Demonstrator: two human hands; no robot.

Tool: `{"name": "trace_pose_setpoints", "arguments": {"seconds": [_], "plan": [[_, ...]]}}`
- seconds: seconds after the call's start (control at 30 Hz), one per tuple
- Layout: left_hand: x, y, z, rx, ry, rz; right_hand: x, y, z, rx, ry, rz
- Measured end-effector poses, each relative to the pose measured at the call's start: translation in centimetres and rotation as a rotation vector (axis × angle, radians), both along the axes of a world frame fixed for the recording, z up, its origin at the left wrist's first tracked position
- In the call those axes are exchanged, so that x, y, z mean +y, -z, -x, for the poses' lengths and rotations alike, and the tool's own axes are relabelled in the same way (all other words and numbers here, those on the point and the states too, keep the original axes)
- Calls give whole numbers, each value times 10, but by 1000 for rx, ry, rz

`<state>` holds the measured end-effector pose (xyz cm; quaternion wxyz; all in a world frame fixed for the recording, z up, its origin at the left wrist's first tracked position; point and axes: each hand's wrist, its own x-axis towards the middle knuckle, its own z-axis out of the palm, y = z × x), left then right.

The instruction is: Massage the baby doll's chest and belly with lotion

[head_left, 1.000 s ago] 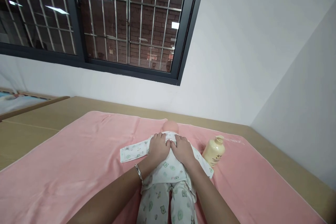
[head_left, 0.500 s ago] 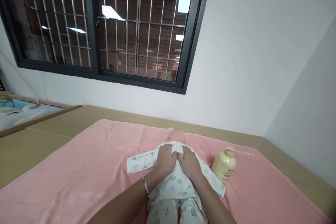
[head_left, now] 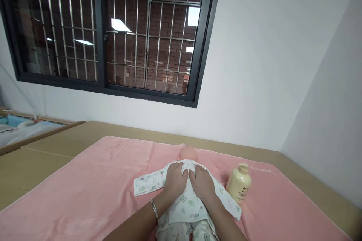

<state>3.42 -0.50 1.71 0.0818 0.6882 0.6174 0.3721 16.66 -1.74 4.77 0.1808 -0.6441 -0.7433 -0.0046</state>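
A baby doll in a white printed top and trousers lies on a pink blanket, its bald head pointing away from me. Flat on the left side of its upper body rests my left hand, a silver bangle on the wrist. Beside it my right hand lies flat on the right side, both thumbs near the middle. The fingers of each hand are stretched out over the cloth. Which way the doll faces I cannot tell. One sleeve spreads left, the other down to the right.
A pale yellow pump bottle stands on the blanket near the right sleeve. Beneath the blanket is a tan tabletop against a white wall. A dark-framed, barred window is above. At far left lies a wooden-edged bin with blue and white cloth.
The view has tilted up slightly, so most things sit lower in the picture. Both hands remain flat on the doll's upper body.
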Motion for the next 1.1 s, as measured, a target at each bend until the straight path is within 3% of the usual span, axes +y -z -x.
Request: {"name": "trace_pose_setpoints", "arguments": {"seconds": [0.23, 0.43, 0.6, 0.77, 0.9, 1.03, 1.1], "plan": [[0, 9, 2, -69, 6, -114, -1, -9, -4, 134, -52, -18], [-4, 19, 1, -137, -78, -280, -12, -19, 2, 218, -39, -245], [-7, 22, 1, -251, -132, -334, -12, -7, 13, 165, -92, -1], [-10, 21, 2, -275, -116, -323, -16, -9, 17, 180, -54, -92], [-11, 20, 3, -309, -116, -335, -19, -11, 18, 163, -98, -10], [-12, 20, 3, -341, -121, -346, -20, -12, 18, 190, -69, -101], [-12, 20, 3, -345, -120, -346, -21, -12, 19, 153, -103, -75]]}}
